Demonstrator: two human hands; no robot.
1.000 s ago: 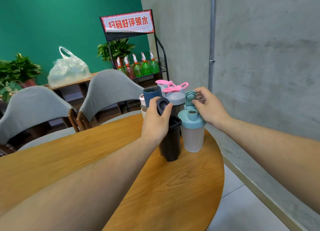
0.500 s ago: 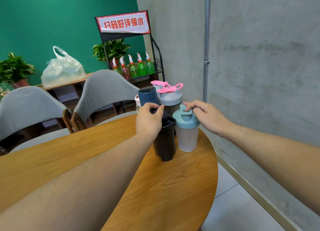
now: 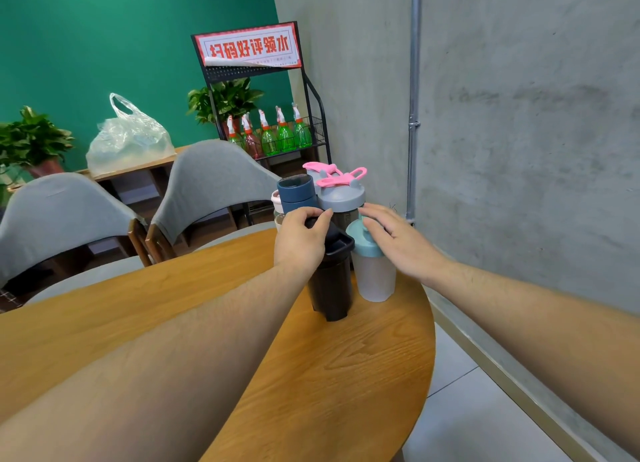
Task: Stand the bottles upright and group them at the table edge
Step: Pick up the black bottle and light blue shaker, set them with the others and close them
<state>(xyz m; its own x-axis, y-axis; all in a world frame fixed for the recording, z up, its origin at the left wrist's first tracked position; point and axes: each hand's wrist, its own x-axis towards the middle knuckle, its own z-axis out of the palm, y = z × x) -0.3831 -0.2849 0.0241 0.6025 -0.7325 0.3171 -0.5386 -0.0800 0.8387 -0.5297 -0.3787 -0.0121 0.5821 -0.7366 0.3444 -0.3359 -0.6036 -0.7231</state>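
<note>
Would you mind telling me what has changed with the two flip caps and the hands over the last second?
Both flip caps, open a second ago, are now pressed shut. The left hand pushed the cap down on the black bottle and rests on its lid. The right hand closed the cap on the teal-lidded bottle and lies flat over it. All bottles stayed upright, grouped at the table edge.

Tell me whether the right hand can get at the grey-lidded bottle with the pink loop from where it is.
Probably yes. The right hand rests on the teal-lidded bottle, and the grey-lidded bottle stands upright just behind it with its lid and pink loop exposed. Only the lower body is screened by the front bottles.
</note>
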